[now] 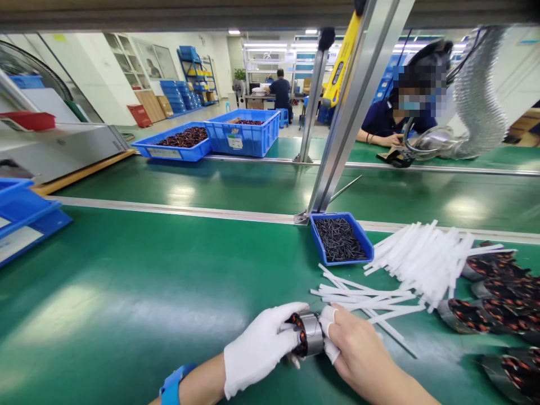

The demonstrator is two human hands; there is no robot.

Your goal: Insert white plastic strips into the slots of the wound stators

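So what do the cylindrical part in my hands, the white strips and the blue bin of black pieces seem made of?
Cylindrical part: probably metal outside, grey with a satin sheen; the orange-brown windings look like copper.
White strips: matte, flat and thin, perhaps paper or plastic.
Blue bin: likely moulded plastic, evenly coloured, smooth.

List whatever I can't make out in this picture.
Head view:
Metal ring, end toward the right hand: mostly hidden by that hand's fingers.
Metal ring's lower left side: partly covered by the left hand.
Dark rings at far right: some cut off by the right edge.
Blue trays at left: cut off by the left edge.
Label on the big blue bin: too small to read.
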